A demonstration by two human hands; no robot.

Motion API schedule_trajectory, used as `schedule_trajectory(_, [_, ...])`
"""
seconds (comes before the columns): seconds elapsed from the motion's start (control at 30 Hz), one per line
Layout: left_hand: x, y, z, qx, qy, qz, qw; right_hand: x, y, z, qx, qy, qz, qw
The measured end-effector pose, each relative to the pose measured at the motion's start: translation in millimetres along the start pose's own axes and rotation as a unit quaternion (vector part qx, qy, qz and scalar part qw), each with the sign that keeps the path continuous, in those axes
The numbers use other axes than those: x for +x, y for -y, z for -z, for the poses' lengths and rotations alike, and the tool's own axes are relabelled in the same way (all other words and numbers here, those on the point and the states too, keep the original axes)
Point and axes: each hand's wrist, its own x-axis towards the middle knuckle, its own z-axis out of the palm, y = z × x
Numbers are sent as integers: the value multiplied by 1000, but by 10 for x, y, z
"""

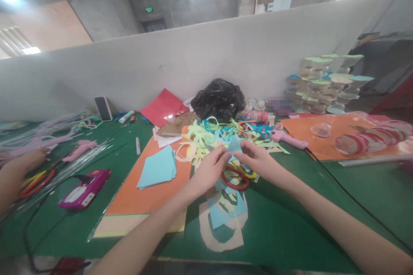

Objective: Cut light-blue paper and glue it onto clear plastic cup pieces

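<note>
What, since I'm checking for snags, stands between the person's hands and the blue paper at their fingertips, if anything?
Nothing visible: the left hand and right hand both pinch the blue paper. The red and yellow scissor handles show just below them in the picture, not in between.

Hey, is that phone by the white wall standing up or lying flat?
Upright, a little tilted: the phone stands on a short edge, its dark face toward the camera.
</note>
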Motion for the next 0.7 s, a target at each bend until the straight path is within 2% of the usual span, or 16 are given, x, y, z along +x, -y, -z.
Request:
schedule_trajectory(0.2, [-9, 35, -34, -26, -21, -1, 999, -12, 57, -6, 76, 69, -25, 994])
schedule_trajectory(0.37, [-29, 15, -46, -18, -31, -6, 999, -23, 56, -11, 75, 49, -51, 995])
schedule_trajectory(0.7, [-22, 27, -36, 45, -19, -6, 999, -1, 6, -20, 55, 44, -52, 996])
